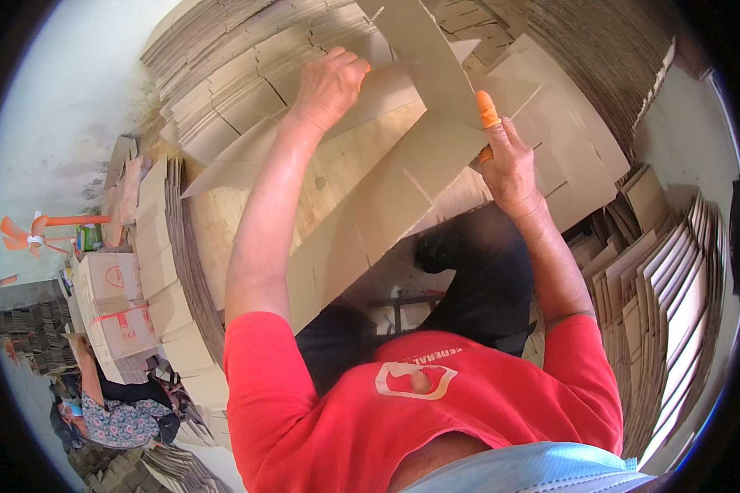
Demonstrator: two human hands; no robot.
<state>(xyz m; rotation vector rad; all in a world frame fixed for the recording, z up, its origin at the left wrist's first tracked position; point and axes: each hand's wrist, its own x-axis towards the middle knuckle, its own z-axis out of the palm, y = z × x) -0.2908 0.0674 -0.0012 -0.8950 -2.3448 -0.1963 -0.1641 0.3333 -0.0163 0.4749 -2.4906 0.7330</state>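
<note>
Fingers (pixel 350 62) on the left hand (pixel 329 90) are curled in tight, just left of the raised part of a bent sheet of cardboard (pixel 378 205). Can't tell if they've got hold of anything, since the tips are mostly hidden. Over on the right hand (pixel 508 168) they're straighter, right up at the sheet's right edge, with an orange finger cover (pixel 487 111) on one that points toward the far side. Can't tell if that's a proper pinch or just a touch. The sheet sits between the two hands, slanting from far right to near left over a light wooden desk (pixel 312 185). A big stack of flat cardboard (pixel 222 82) is far left, and more cardboard pieces (pixel 649 279) lean on the right. Off to the left: an orange fan (pixel 12 230), a box (pixel 111 283) and, nearer, another person (pixel 123 423) in a flowery top.
</note>
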